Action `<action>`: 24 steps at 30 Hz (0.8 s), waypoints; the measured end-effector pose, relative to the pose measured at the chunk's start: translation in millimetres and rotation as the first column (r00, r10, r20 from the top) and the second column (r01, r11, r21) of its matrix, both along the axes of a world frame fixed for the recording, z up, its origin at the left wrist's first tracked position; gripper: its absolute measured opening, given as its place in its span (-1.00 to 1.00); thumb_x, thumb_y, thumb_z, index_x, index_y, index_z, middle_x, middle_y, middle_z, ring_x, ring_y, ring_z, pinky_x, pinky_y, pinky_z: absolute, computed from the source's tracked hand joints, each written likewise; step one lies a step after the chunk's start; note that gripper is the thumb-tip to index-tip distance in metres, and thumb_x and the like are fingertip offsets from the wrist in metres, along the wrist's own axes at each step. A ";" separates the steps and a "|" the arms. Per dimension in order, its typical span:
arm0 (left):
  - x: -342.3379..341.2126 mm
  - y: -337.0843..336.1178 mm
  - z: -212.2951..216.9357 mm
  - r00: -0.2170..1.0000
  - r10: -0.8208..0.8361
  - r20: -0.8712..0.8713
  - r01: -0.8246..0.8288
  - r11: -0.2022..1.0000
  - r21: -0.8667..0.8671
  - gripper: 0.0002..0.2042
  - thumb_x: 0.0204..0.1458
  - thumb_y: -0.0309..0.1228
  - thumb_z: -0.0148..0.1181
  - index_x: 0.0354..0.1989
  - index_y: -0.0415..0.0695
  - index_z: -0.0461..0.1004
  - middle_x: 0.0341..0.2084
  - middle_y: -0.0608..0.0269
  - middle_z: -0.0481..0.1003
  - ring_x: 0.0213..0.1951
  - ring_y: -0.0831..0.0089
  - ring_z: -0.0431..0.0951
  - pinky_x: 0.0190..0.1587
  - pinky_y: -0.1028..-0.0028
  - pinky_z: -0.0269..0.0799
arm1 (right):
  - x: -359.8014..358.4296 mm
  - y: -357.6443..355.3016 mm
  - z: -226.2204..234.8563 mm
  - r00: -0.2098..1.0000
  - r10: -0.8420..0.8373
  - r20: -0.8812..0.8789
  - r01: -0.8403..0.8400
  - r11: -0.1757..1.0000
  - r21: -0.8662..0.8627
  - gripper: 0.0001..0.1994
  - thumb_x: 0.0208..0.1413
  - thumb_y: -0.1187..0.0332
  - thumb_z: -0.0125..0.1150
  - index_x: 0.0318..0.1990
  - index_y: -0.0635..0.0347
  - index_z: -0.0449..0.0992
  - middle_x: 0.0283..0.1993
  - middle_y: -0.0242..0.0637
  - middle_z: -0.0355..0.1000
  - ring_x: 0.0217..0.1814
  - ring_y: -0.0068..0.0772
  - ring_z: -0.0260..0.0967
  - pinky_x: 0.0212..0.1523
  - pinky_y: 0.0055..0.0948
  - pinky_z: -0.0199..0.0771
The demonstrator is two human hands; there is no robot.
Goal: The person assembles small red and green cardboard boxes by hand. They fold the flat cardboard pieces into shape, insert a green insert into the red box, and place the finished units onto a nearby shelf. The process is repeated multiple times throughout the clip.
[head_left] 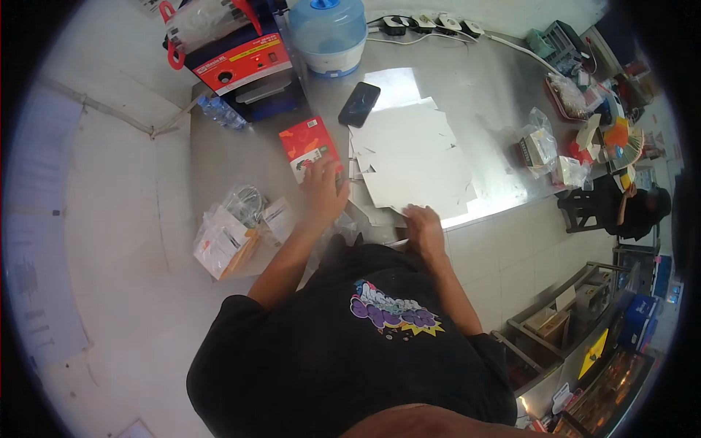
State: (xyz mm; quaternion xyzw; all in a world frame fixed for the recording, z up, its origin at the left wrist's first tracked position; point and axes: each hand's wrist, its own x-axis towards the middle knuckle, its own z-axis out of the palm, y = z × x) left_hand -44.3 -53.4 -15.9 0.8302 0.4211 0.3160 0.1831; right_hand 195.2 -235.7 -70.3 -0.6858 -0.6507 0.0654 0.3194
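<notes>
On the metal table [504,95], near its front edge, the left hand [325,188] lies over the lower end of a red and white box [303,136], fingers parted and half bent; whether it grips the box or only touches it, I cannot tell. To its right is a stack of white cardboard sheets [412,157], lying flat with notched edges. The right hand [423,225] is at the stack's near edge, fingers curled in and close together, touching it; any pinch underneath is hidden. A dark phone [359,104] lies by the stack's far left corner.
</notes>
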 end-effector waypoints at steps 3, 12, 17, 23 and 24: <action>14.6 -11.3 28.0 0.980 -0.121 0.155 0.136 0.987 -0.089 -0.56 0.01 -0.37 0.36 0.08 -0.15 0.43 0.06 0.03 0.45 0.17 0.03 0.41 0.23 0.10 0.32 | 7.4 13.8 58.3 0.965 -0.180 -0.193 0.146 0.974 -0.176 -0.83 0.03 0.47 0.43 -0.20 0.23 0.65 -0.21 -0.11 0.59 -0.07 -0.11 0.56 0.04 -0.22 0.51; 47.0 -27.4 54.5 0.813 -0.582 0.021 0.563 0.776 -0.285 -0.70 0.15 -0.28 0.26 0.01 -0.13 0.52 -0.06 0.01 0.56 0.06 0.02 0.51 0.16 0.18 0.38 | 32.6 23.9 105.8 0.711 -0.164 -0.684 -0.071 0.951 -0.301 -0.84 0.09 0.40 0.36 -0.24 0.31 0.67 -0.06 -0.15 0.62 0.15 -0.20 0.46 0.24 -0.28 0.34; 65.2 -20.3 48.3 0.841 -0.482 0.246 0.540 0.782 -0.312 -0.84 0.20 -0.40 0.16 -0.23 -0.22 0.60 -0.23 0.04 0.61 -0.11 0.04 0.56 -0.02 0.17 0.45 | 27.3 22.2 101.4 0.762 -0.143 -0.632 0.113 0.990 -0.087 -0.78 0.18 0.34 0.30 -0.10 0.25 0.66 0.22 -0.06 0.49 0.42 -0.09 0.25 0.40 -0.17 0.18; 61.5 -25.6 46.7 0.831 -0.521 0.197 0.512 0.854 0.098 -0.85 0.08 -0.47 0.20 -0.19 -0.13 0.61 -0.18 0.22 0.62 -0.13 0.23 0.58 -0.06 0.28 0.46 | 23.7 37.2 104.7 0.053 -0.542 -0.839 0.756 0.571 -0.322 -0.07 0.21 0.07 0.30 0.54 0.28 -0.15 0.53 0.19 -0.05 0.49 0.16 0.11 0.47 -0.01 0.13; 60.4 -31.9 46.1 0.832 -0.539 0.133 0.512 0.837 0.193 -0.83 0.05 -0.48 0.21 -0.18 -0.10 0.61 -0.17 0.27 0.63 -0.14 0.27 0.59 -0.07 0.30 0.46 | 29.4 39.0 104.7 0.036 -0.619 -0.784 0.755 0.531 -0.385 -0.06 0.19 0.06 0.33 0.53 0.30 -0.11 0.51 0.20 -0.02 0.49 0.17 0.11 0.44 0.01 0.18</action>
